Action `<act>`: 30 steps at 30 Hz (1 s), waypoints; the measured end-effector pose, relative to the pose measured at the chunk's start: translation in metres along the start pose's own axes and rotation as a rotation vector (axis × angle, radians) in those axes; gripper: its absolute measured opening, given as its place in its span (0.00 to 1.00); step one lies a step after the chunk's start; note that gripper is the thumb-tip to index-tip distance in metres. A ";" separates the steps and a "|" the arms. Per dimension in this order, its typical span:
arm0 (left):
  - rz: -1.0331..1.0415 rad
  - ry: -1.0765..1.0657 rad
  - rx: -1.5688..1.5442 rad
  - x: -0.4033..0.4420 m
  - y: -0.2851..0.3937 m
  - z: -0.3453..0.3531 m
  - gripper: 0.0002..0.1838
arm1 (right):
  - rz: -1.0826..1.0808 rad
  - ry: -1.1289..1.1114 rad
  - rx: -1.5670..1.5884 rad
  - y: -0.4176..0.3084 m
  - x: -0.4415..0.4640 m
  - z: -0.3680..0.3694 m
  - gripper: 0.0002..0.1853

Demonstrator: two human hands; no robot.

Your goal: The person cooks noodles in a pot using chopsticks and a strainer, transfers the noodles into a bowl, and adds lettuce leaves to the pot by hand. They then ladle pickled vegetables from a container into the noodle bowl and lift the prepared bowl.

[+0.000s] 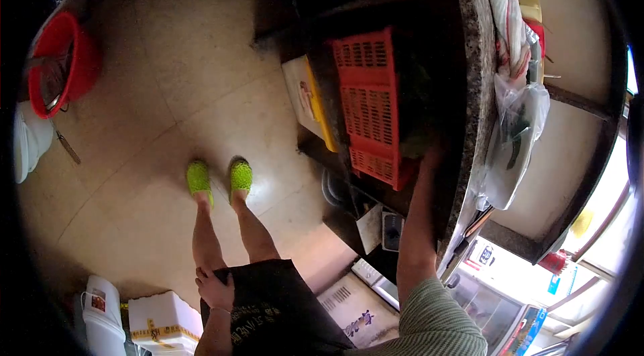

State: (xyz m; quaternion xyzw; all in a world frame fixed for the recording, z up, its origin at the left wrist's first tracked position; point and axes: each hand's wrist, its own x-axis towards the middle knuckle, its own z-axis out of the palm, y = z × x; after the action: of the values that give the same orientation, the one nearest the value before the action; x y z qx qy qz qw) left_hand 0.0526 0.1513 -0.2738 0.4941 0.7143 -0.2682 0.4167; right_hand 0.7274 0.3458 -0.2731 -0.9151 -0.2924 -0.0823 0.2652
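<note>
A red plastic crate (pixel 369 104) with slotted sides sits on a dark shelf beneath the stone counter (pixel 469 108). Dark green stuff, hard to make out, lies in its shadowed interior. My right arm reaches under the counter, with my right hand (pixel 429 155) at the crate's near end; its fingers are lost in shadow. Resting on my leg by the dark apron (pixel 275 309), my left hand (pixel 215 289) has its fingers apart and holds nothing.
A white and yellow box (pixel 308 101) stands beside the crate. On the counter lies a plastic bag (pixel 516 141). A red basin (pixel 64 64) is at the far left; white buckets (pixel 102 312) and a foam box (pixel 164 319) are at the lower left.
</note>
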 end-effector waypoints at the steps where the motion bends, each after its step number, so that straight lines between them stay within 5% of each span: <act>1: -0.006 -0.016 -0.004 0.001 0.002 -0.001 0.44 | 0.050 0.015 0.007 -0.007 -0.002 -0.011 0.21; 10: -0.008 0.007 0.024 0.002 0.014 -0.004 0.42 | 0.214 -0.064 0.195 -0.002 -0.022 -0.054 0.22; 16: 0.121 0.019 0.022 -0.002 -0.007 0.006 0.43 | 0.301 -0.226 0.378 -0.015 -0.107 -0.060 0.23; 18: 0.026 0.005 -0.027 -0.015 -0.003 -0.013 0.43 | 0.354 -0.319 0.475 -0.040 -0.146 -0.061 0.23; 30: 0.168 -0.152 -0.368 -0.073 -0.039 -0.068 0.31 | 1.097 -1.034 1.389 -0.152 -0.378 -0.197 0.24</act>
State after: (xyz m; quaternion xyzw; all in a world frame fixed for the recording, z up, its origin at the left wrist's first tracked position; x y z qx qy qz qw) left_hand 0.0057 0.1556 -0.1781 0.4456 0.6742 -0.1342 0.5735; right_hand 0.3320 0.1598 -0.1560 -0.4908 0.1048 0.6425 0.5791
